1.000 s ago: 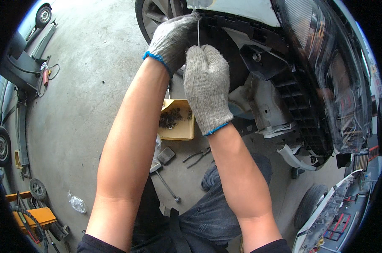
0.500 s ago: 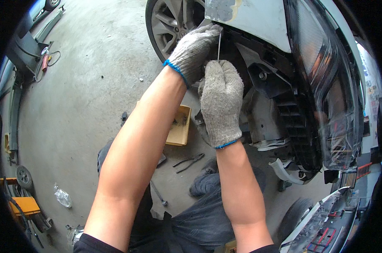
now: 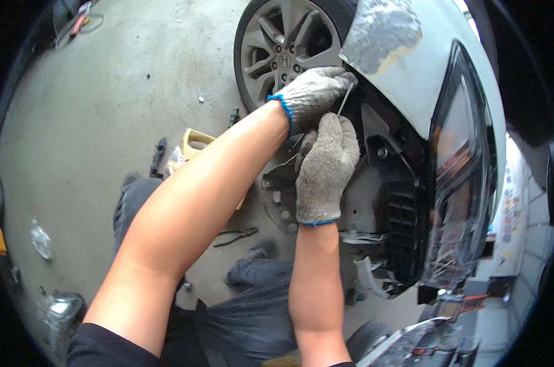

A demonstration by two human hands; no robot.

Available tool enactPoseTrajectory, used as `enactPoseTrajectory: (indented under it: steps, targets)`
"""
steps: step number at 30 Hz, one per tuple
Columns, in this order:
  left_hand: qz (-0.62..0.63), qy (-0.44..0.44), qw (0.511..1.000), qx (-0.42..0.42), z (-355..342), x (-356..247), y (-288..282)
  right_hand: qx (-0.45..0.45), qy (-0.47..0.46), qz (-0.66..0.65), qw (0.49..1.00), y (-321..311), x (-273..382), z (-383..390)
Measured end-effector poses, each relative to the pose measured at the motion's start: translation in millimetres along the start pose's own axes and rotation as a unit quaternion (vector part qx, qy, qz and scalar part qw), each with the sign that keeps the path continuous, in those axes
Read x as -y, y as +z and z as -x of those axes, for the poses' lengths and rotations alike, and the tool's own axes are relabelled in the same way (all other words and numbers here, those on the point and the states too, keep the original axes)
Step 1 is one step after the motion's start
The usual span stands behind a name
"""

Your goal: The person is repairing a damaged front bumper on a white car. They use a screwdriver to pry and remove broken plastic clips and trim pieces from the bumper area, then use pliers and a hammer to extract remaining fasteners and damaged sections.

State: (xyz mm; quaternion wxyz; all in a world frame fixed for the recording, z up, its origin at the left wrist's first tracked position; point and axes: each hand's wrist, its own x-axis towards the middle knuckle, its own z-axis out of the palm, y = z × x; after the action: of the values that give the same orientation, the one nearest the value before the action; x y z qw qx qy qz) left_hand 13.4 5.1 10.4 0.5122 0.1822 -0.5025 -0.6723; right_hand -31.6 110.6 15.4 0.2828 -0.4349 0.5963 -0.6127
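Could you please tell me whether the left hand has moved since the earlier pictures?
No, not noticeably: judged against the car's fender, the left hand has stayed just below the same lower corner, though the whole view has shifted.

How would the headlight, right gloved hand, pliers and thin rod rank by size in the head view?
Largest to smallest:
1. Headlight
2. Right gloved hand
3. Pliers
4. Thin rod, only partly showing

I'm in a repair garage: on the right, a car (image 3: 439, 55) has a rough patch (image 3: 384, 33) and an open front, and pliers (image 3: 237, 236) lie on the gray floor (image 3: 136, 116).
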Motion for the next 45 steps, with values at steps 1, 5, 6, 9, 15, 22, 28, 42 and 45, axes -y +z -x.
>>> enactPoseTrajectory:
  steps: [1,5,6,9,15,22,28,42,45]
  targets:
    - [0.037,-0.035,0.999,-0.007,-1.7,5.2,-1.3,-0.002,0.008,-0.013,1.0,2.9,0.4,0.5]
    - [0.055,-0.032,0.997,-0.038,-5.2,7.8,-8.9,-0.003,0.034,-0.007,0.999,2.8,2.7,3.2]
    - [0.037,-0.019,0.997,-0.061,-0.9,2.3,-10.1,-0.002,0.041,-0.004,0.999,3.6,4.3,4.6]
    - [0.066,0.04,0.997,-0.024,-15.2,2.9,-19.7,-0.002,0.025,0.021,0.999,3.9,0.1,8.2]
    - [-0.029,0.076,0.994,-0.069,-28.0,18.7,-12.3,-0.01,0.059,0.023,0.998,3.3,1.8,10.9]
    - [-0.109,0.087,0.98,-0.143,-26.5,21.4,-6.5,-0.007,0.041,0.027,0.999,5.8,-7.0,8.2]
    - [0.026,0.078,0.992,-0.091,-27.1,16.8,-11.6,-0.016,0.052,0.019,0.998,6.7,-2.4,7.2]
    - [-0.081,-0.068,0.994,0.038,-17.3,3.4,-23.0,-0.016,0.023,0.029,0.999,14.4,-6.2,6.8]
    - [-0.022,-0.051,0.996,0.071,-17.2,11.2,-24.7,-0.013,0.036,0.038,0.999,16.9,-0.3,9.4]
